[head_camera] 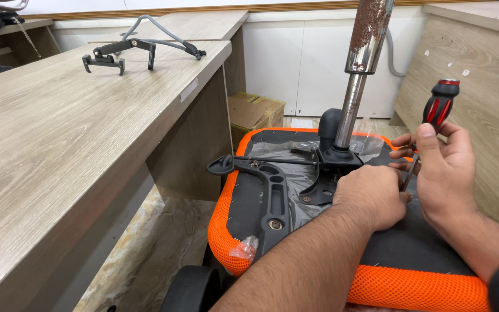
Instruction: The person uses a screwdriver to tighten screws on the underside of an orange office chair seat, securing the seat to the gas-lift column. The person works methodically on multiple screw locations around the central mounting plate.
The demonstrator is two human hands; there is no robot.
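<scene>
Upturned office chair seat, orange mesh edge, black underside facing up, sits in the near centre of the view. A black metal mechanism plate is fixed in the middle of the underside, partly over crinkled clear plastic wrap. From the plate a gas lift column rises straight up, chrome lower down, rusty on the upper part, running out of the top of the view. A thin black lever rod reaches left from the plate to a looped handle at the seat's left edge. A black armrest bracket lies along the left side of the underside.

Left hand rests on the seat just right of the plate, fingers curled down and pressed together; what they hold, cannot tell. Right hand is just right of it, pinching a screwdriver near the base of its red-and-black handle, thumb up along the grip. Handle tilts up and right; shaft slants down toward the left hand, tip hidden behind it.

Left: long wooden desk, a black metal bracket part at its far end. Far centre, behind the seat, a cardboard box on the floor. Right: wooden panel.
</scene>
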